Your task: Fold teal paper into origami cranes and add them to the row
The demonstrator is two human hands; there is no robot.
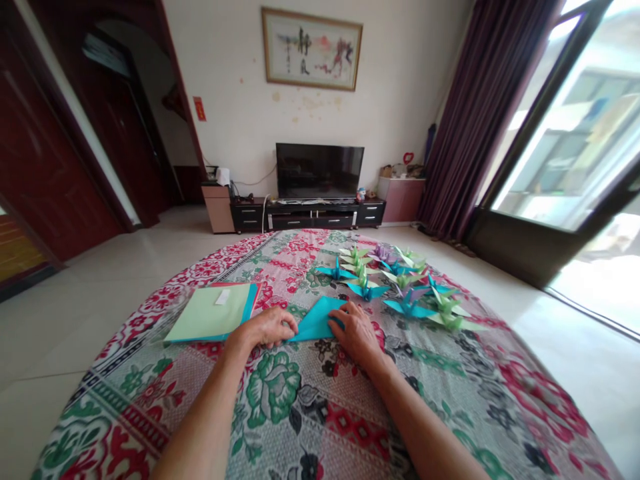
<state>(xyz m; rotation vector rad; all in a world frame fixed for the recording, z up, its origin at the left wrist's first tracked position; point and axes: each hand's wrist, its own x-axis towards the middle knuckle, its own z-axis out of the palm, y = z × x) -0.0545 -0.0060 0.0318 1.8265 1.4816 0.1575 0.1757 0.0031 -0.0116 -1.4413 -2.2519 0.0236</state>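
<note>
From where I stand, the folded blue paper (316,320) lies mid-table between two bare hands: the left hand (270,327) has its fingers curled at the nine o'clock tip, the right hand (356,329) its fingers bent over the three o'clock side, and whether either pinches it I can't tell. A paper stack (205,313) sits towards ten o'clock, paper cranes (410,307) around two. At twelve, across the room, the cabinet (295,222) has its drawers closed, their contents hidden.
</note>
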